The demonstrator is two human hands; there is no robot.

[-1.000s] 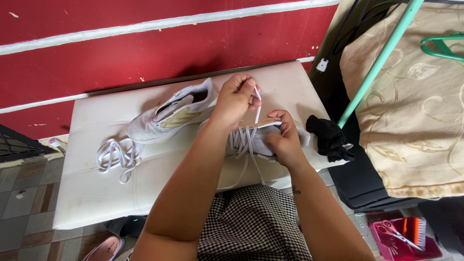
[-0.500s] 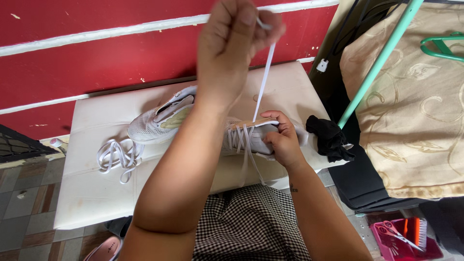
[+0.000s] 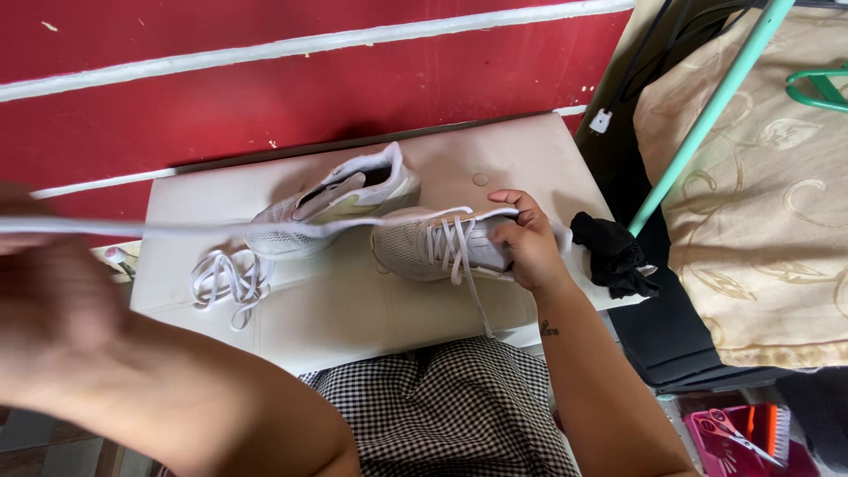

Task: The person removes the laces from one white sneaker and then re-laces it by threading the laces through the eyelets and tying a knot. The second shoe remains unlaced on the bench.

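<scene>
Right hand [image 3: 527,243] clamps the shoe [image 3: 424,246] on the counter [image 3: 353,309]. Left hand [image 3: 49,291], blurred, pinches the lace [image 3: 177,228], stretched taut leftward. Lace looks soft and light; grip it near the tip. Shoe appears light, flexible.

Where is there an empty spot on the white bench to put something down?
The near edge of the bench is bare, in front of both shoes. The far right corner, behind the laced shoe, is bare too. It is crowded in the middle, where the right hand holds that shoe beside the other shoe, and at left by the loose lace.
</scene>
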